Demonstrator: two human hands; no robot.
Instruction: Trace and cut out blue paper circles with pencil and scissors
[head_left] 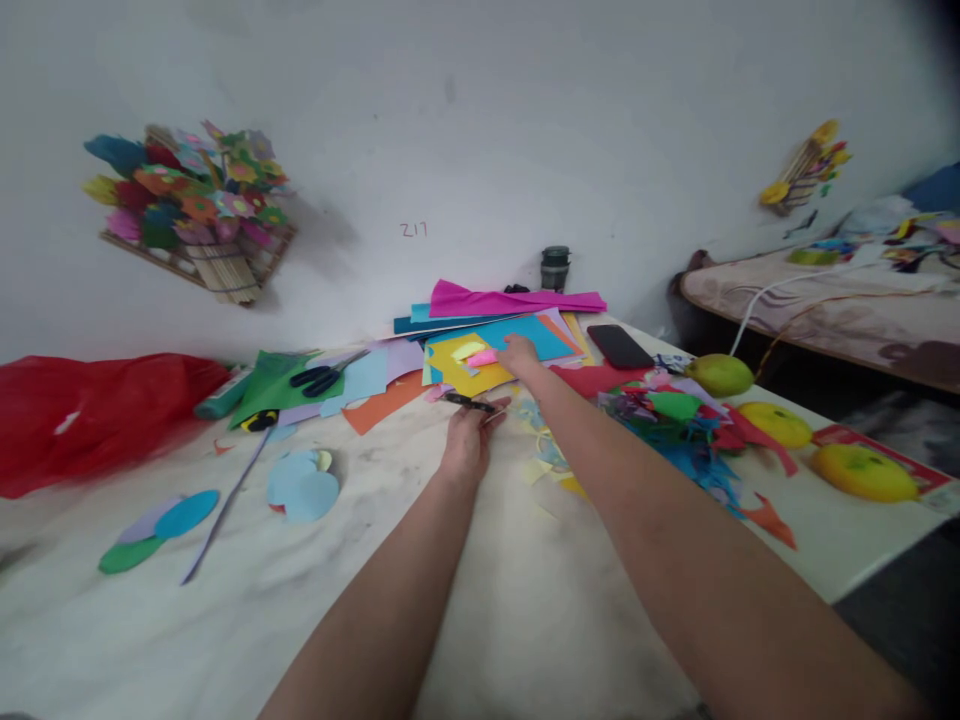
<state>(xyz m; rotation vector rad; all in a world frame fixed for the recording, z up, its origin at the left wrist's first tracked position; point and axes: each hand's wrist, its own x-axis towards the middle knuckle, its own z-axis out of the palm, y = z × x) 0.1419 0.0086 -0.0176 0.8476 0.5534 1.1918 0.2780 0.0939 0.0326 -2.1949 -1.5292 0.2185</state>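
My left hand [468, 440] is closed around a slim black tool [469, 402], just above the white marbled table. Its kind is not clear at this size. My right hand [519, 352] reaches farther forward, fingers bent down at the paper pile, beside a pink paper slip [486, 357]. Whether its fingertips grip anything is hard to see. That slip and a pale yellow slip [468, 350] lie on a yellow sheet [457, 375]. Under and behind it spreads a blue sheet [536, 338]. Thin pale paper scraps [551, 450] lie below my right forearm.
Black-handled scissors [322, 378] rest on coloured sheets at left. Paper circles [304, 487] and a purple strip [229, 500] lie nearer, beside a red bag [97, 415]. To the right are a phone [619, 346], a scrap heap [675, 430] and yellow mangoes [862, 472]. A wall [480, 150] stands behind.
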